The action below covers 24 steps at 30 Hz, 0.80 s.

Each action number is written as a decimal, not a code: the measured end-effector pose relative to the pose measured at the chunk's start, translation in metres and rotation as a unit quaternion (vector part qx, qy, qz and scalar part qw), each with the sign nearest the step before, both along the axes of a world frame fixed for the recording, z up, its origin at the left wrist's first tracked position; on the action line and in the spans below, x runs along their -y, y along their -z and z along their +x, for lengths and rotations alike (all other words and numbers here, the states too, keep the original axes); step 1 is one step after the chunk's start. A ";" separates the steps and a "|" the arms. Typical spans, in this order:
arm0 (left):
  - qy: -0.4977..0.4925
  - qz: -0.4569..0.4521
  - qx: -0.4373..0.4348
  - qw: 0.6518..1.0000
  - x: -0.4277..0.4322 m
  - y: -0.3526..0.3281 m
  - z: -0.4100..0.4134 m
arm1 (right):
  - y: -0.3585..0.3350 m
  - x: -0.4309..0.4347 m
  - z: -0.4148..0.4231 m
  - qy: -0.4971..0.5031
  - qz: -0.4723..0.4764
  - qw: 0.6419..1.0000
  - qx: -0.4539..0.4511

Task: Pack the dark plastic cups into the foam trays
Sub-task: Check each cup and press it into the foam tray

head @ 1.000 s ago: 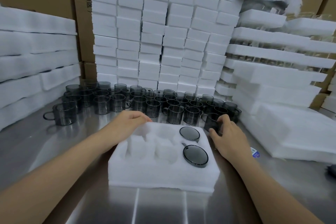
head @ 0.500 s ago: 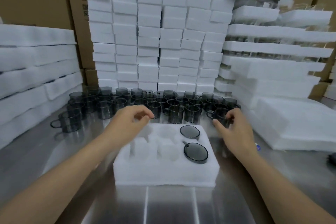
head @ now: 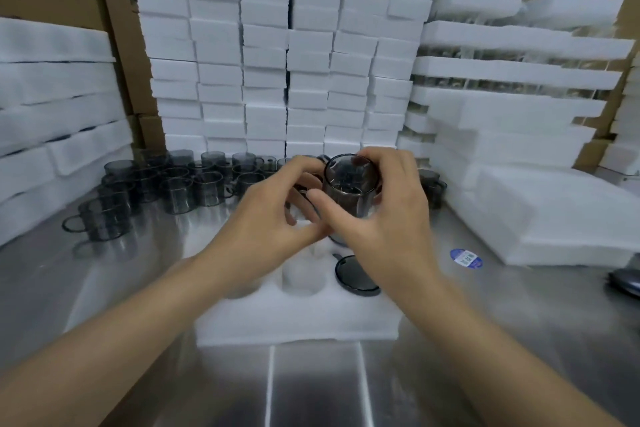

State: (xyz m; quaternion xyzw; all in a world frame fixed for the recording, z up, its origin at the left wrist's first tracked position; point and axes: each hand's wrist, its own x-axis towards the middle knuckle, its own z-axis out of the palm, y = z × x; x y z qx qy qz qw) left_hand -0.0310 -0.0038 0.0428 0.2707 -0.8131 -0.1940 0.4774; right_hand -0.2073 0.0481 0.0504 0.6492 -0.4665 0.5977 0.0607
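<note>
A white foam tray (head: pixel 298 322) lies on the steel table in front of me. One dark cup (head: pixel 356 276) sits upside down in a right-hand pocket of the tray. My right hand (head: pixel 388 218) grips another dark translucent cup (head: pixel 349 184), upright and lifted above the tray's far edge. My left hand (head: pixel 266 218) curls its fingers round something dark at that cup's left side; whether it is the handle or a second cup is hidden. Several loose dark cups (head: pixel 180 184) stand in rows behind the tray.
Tall stacks of white foam blocks (head: pixel 277 62) wall off the back. Foam sheets (head: pixel 52 114) line the left, and foam trays (head: pixel 519 80) and a foam pile (head: pixel 554 218) the right. A blue sticker (head: pixel 465 257) and a dark object (head: pixel 627 281) lie on the table to the right.
My right hand has lifted a cup from the rows and brought it left over the tray's far edge. My left hand has moved right to meet it. The tray's rear packed cup is now covered.
</note>
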 end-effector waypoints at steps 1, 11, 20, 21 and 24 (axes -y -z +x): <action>-0.009 -0.007 -0.009 1.000 0.001 0.000 0.002 | 0.000 -0.001 0.002 -0.012 0.012 1.000 0.005; 0.062 0.107 -0.091 0.988 0.005 0.002 0.001 | 0.010 -0.003 0.006 -0.100 0.057 0.991 -0.075; 0.043 0.149 -0.046 0.987 0.002 -0.002 -0.004 | 0.012 -0.001 0.004 -0.117 0.103 0.987 -0.046; 0.042 0.153 -0.036 0.987 0.004 -0.003 -0.004 | 0.013 0.000 0.003 -0.116 0.107 0.987 -0.041; 0.052 0.160 -0.033 0.985 0.010 0.003 0.000 | 0.015 0.001 0.001 -0.128 0.105 0.985 -0.043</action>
